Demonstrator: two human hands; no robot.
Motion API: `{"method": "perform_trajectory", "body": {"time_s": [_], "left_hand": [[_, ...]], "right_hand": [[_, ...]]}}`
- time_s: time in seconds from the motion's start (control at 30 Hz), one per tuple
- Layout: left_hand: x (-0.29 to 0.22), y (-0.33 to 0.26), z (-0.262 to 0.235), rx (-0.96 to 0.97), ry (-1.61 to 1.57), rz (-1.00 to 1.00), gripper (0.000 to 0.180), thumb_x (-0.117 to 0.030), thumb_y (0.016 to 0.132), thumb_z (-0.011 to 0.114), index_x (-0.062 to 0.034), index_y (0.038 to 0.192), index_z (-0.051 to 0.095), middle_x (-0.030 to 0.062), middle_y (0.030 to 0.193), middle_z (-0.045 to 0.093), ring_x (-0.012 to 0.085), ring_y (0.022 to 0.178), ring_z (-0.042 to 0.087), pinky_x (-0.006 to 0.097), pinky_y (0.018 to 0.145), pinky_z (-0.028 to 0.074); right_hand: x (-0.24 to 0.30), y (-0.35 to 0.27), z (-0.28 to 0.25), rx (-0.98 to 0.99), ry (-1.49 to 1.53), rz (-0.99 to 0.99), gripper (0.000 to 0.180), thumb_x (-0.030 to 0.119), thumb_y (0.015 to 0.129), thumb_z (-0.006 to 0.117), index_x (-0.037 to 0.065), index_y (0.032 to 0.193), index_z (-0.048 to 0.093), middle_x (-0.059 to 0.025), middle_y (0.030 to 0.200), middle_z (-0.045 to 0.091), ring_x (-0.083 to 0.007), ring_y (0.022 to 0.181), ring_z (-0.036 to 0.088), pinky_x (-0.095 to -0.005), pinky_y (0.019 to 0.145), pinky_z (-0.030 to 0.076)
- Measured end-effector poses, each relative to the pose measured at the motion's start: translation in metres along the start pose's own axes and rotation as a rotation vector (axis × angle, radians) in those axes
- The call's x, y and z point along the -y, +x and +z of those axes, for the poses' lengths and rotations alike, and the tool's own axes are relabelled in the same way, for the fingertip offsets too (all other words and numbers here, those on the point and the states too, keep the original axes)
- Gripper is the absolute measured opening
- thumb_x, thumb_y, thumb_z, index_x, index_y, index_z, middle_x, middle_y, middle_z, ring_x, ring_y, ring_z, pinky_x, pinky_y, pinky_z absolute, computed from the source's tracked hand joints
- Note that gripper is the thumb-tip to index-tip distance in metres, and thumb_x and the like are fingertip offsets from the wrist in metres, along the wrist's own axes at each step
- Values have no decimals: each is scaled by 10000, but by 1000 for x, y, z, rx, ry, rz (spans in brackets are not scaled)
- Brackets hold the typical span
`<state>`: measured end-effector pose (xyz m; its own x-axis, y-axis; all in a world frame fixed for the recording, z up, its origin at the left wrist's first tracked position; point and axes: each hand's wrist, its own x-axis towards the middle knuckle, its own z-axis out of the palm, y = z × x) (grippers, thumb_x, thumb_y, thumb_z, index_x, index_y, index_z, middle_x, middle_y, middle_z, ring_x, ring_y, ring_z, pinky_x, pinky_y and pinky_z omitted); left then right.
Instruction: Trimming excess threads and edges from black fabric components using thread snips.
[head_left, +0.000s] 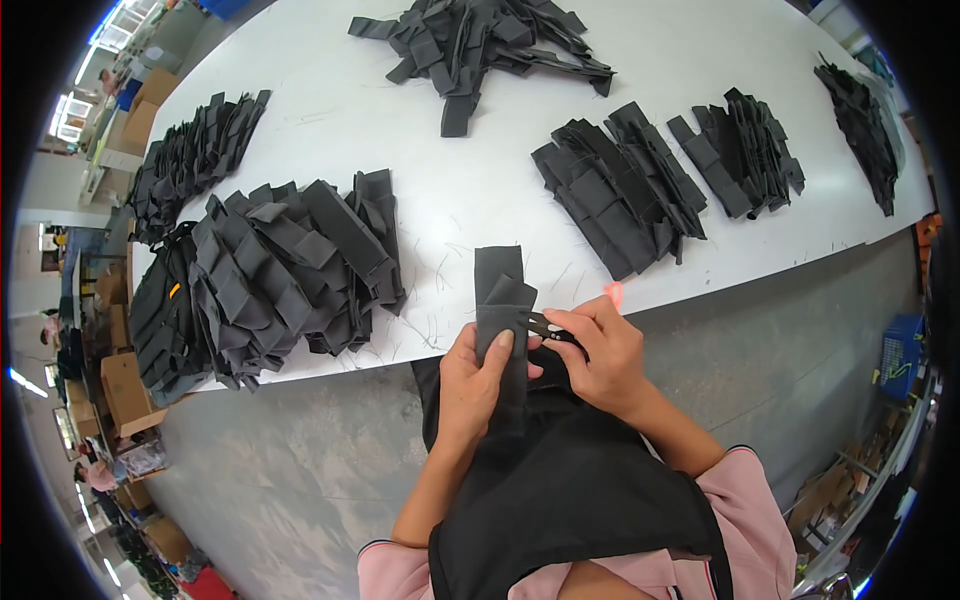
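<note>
My left hand (pixel 474 378) is closed on a folded dark grey fabric strip (pixel 498 268), thumb on top, over the table's near edge. The strip's far end reaches onto the white tabletop, and its near end hangs toward my black apron. In my right hand (pixel 608 352) is a pair of small dark thread snips (pixel 542 327), fingers closed around it. The tips of the snips meet the strip's right edge, beside my left thumb. A pink loop (pixel 613 294) shows just beyond my right fingers. Part of the snips is hidden by those fingers.
On the white table (pixel 440 200) lie a large heap of grey strips (pixel 290 265) at left, with a smaller pile (pixel 200 150) behind. Another heap (pixel 475 50) lies at the far side. Right of me are stacked strips (pixel 620 190) and a smaller stack (pixel 738 155). Loose threads litter the tabletop.
</note>
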<state>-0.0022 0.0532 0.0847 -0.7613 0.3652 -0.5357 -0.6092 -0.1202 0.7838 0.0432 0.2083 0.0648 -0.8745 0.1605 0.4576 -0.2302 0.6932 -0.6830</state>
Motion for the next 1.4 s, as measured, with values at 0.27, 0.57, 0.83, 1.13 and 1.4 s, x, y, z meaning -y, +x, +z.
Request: {"method": "perform_trajectory", "body": {"time_s": [0.27, 0.57, 0.83, 1.13, 1.4], "left_hand": [[2, 0, 1, 4, 8, -22, 215, -152, 922, 530, 27, 1041, 519, 141, 880, 658, 152, 633, 635, 230, 558, 500], [2, 1, 2, -15, 52, -32, 224, -157, 922, 530, 28, 1048, 524, 134, 874, 662, 141, 623, 634, 221, 549, 493], [8, -1, 3, -70, 229, 125, 207, -162, 914, 549, 29, 995, 556, 85, 818, 669, 111, 633, 643, 210, 556, 485], [8, -1, 4, -88, 354, 140, 150, -125, 907, 565, 6, 980, 566, 24, 792, 619, 59, 634, 575, 206, 563, 472], [7, 0, 5, -124, 390, 145, 200, -135, 904, 553, 46, 987, 565, 94, 803, 683, 129, 626, 655, 236, 574, 494]], "right_hand": [[-5, -1, 5, 4, -112, -82, 319, 31, 636, 715, 53, 946, 647, -42, 715, 504, -189, 536, 502, -294, 474, 396], [-4, -1, 6, -25, 43, 43, 287, -3, 657, 700, 50, 935, 651, -46, 716, 508, -183, 560, 526, -285, 483, 411], [10, 13, 11, 41, 31, 36, 288, 18, 663, 701, 43, 944, 647, -64, 773, 515, -170, 547, 524, -275, 468, 419], [6, 11, 16, 17, -38, -61, 316, 6, 649, 705, 45, 960, 659, -59, 725, 504, -172, 529, 510, -275, 461, 417], [6, 6, 6, -77, -77, -59, 323, 47, 649, 702, 41, 966, 643, -40, 686, 490, -181, 539, 518, -282, 482, 421]]}}
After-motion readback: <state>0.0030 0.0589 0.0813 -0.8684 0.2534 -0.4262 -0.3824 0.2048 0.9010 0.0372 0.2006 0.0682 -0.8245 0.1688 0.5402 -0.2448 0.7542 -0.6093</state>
